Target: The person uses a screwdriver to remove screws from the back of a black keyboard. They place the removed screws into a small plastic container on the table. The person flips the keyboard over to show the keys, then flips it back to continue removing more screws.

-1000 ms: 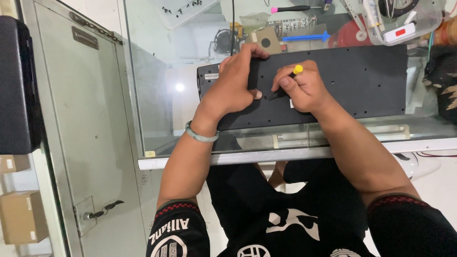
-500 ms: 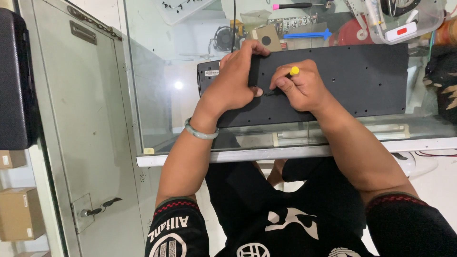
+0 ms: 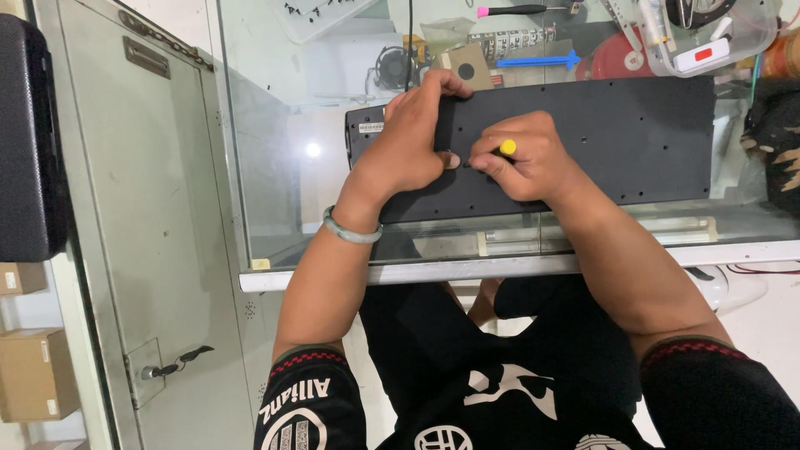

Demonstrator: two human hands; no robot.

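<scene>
Both hands have barely shifted on one black panel (image 3: 583, 137) lying flat on the glass surface (image 3: 275, 167). Left hand (image 3: 412, 137) presses the panel, fingers spread. Right hand (image 3: 521, 158) clenches one yellow-tipped screwdriver (image 3: 507, 147). Beyond: one clear plastic container (image 3: 708, 37), one blue arrow-shaped piece (image 3: 537, 61), one pink-tipped tool (image 3: 510, 11).

The flat panel (image 3: 583, 133) lies on the glass counter (image 3: 275, 167) (a cabinet door (image 3: 142, 208) stands left), tools behind it.

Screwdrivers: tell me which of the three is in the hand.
The yellow-capped one, gripped in the right hand on the black panel; the pink-handled and blue ones lie untouched behind.
</scene>
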